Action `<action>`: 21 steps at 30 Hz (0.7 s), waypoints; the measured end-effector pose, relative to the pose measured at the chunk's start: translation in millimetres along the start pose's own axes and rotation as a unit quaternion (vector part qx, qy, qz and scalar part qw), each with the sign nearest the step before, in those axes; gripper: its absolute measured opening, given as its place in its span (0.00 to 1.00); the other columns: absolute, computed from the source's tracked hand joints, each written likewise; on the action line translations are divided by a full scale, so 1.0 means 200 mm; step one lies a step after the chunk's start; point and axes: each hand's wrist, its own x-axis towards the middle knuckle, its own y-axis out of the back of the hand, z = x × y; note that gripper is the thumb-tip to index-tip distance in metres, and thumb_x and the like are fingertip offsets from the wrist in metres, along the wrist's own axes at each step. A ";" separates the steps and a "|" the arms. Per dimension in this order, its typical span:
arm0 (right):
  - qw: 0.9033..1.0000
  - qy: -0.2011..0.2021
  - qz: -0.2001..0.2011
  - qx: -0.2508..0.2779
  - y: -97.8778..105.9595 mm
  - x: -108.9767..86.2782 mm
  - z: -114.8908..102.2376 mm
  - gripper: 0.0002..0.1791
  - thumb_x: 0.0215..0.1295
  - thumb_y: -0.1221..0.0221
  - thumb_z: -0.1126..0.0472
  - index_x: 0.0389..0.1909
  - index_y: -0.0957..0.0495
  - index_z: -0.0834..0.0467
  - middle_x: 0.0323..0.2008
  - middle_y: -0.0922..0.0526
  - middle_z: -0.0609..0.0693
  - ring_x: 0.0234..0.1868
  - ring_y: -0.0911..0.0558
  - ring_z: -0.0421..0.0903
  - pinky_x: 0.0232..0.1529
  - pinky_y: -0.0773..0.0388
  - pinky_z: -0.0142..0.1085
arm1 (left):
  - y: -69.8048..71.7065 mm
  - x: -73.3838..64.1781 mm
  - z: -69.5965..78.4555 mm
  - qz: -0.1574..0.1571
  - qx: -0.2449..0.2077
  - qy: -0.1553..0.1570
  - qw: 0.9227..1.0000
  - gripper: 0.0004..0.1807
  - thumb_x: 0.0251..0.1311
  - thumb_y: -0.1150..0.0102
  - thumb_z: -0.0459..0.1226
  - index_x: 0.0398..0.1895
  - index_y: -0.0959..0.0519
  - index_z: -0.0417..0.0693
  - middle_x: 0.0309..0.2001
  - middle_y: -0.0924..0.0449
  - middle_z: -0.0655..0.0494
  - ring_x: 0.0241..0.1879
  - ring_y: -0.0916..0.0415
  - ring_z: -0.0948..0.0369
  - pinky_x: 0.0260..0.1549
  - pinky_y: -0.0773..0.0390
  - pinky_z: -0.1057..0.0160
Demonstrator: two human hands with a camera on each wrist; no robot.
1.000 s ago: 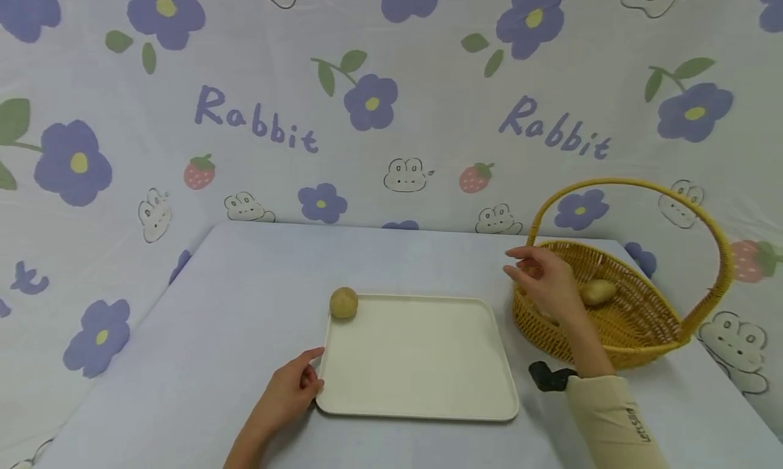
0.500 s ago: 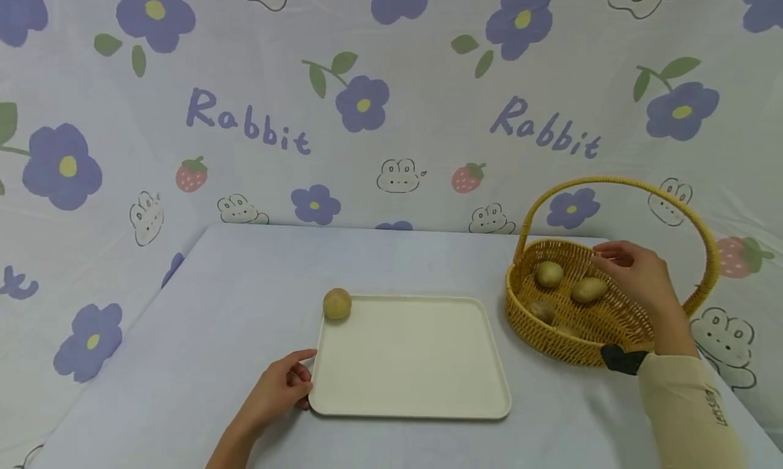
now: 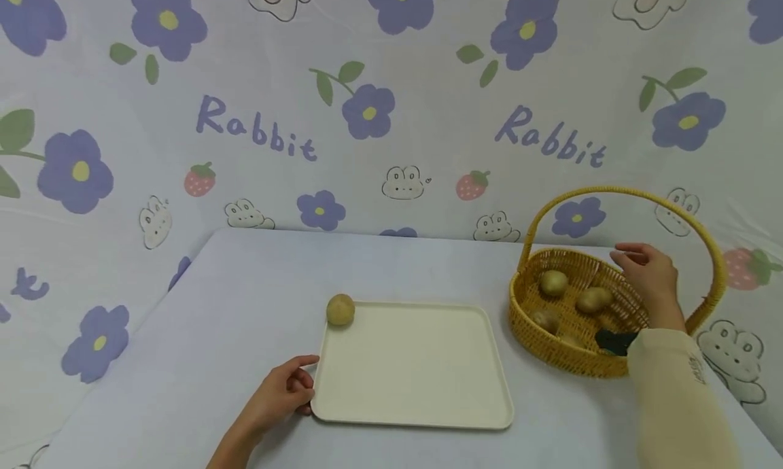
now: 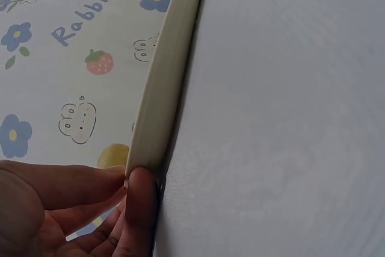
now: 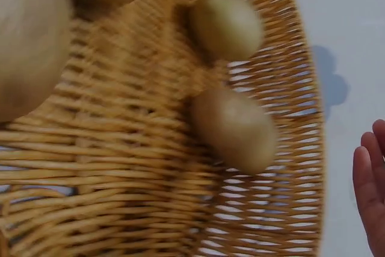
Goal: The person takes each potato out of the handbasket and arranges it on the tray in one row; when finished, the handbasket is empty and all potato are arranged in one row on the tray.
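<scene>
My left hand (image 3: 278,394) pinches the left rim of a cream rectangular tray (image 3: 416,367); the left wrist view has thumb and finger (image 4: 142,203) at its edge. A round tan potato (image 3: 340,310) sits on the tray's far left corner. On the right, my right hand (image 3: 651,282) is over the far right side of a yellow wicker basket (image 3: 538,343), fingers loosely bent and nothing held. Several potatoes lie in the basket, among them a pale one (image 3: 553,283) and a longer one (image 3: 593,300). In the right wrist view, fingertips (image 5: 368,176) show beyond the basket rim.
The basket's tall arched handle (image 3: 618,192) rises around my right forearm. A white cloth covers the table (image 3: 202,360), and a printed curtain (image 3: 428,68) hangs behind it. A dark strap piece (image 3: 614,342) juts from my right sleeve.
My right hand has moved right, from the basket's left side to its far right side, uncovering potatoes inside. The left hand stays at the tray rim. The head view shifts slightly.
</scene>
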 end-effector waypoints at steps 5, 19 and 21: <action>0.989 0.025 -0.097 -0.107 -0.05 -0.07 0.05 0.31 0.67 0.49 0.48 0.57 0.33 0.71 0.51 0.29 0.74 0.49 0.30 0.70 0.46 0.30 0.59 | -0.02 -0.01 0.00 -0.006 0.010 0.001 1.000 0.29 0.51 0.45 0.23 0.60 0.36 0.32 0.34 0.31 0.47 0.26 0.28 0.58 0.24 0.20 0.64; 0.948 0.051 -0.275 -0.153 -0.12 -0.02 0.13 0.34 0.55 0.35 0.53 0.56 0.33 0.70 0.50 0.30 0.72 0.45 0.27 0.61 0.41 0.26 0.49 | -0.01 0.00 0.03 0.005 0.030 -0.003 1.000 0.29 0.50 0.46 0.21 0.58 0.35 0.33 0.32 0.32 0.48 0.27 0.30 0.58 0.22 0.20 0.64; 0.947 0.050 -0.284 -0.143 -0.10 -0.04 0.10 0.33 0.55 0.36 0.54 0.55 0.33 0.70 0.51 0.30 0.71 0.46 0.27 0.61 0.43 0.26 0.50 | -0.01 0.00 0.02 0.003 0.031 -0.008 0.999 0.28 0.50 0.46 0.22 0.59 0.36 0.33 0.32 0.32 0.48 0.26 0.30 0.59 0.22 0.20 0.64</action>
